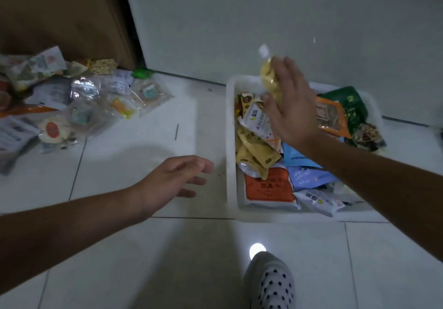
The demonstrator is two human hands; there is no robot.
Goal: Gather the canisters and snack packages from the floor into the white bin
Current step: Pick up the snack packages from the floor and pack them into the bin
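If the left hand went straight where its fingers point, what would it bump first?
Probably the white bin's left wall: the left hand points at it over bare floor, though its height is unclear.

Chinese characters show on a white packet (256, 117) and an orange pack (268, 185) inside the white bin (230, 141) — all too blurred to read.

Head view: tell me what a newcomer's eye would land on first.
The white plastic bin at right, heaped with colourful snack packets, draws the eye, with the right hand open above it beside a yellow clear-wrapped snack bag. At far left, a loose pile of clear-wrapped packets lies on the white floor tiles.
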